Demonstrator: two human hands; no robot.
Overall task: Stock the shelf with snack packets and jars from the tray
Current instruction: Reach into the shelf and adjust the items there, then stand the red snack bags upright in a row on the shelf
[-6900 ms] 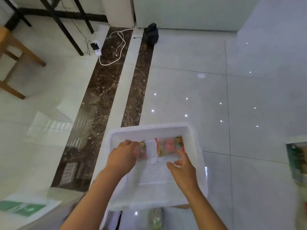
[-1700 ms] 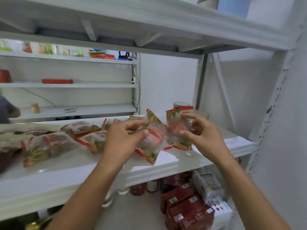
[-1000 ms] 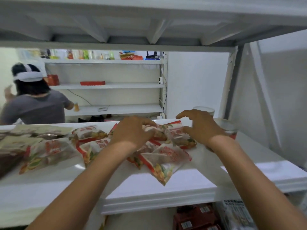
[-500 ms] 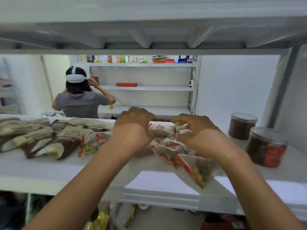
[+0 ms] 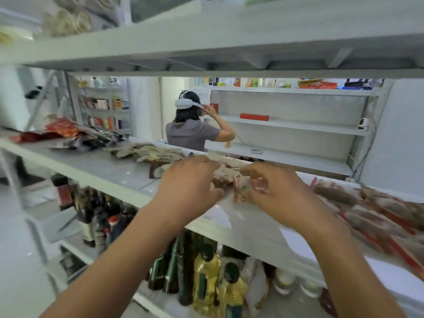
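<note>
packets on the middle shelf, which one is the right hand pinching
The red-and-green packet: the right hand pinches its edge, while the rest lie loose on the shelf.

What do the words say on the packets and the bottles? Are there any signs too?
No text here can be read.
snack packet pinched by the right hand: red print, blurred.
packets on the right: red print, blurred.
bottles underneath: labels blurred.
paper sign far behind: marks too small to read.
</note>
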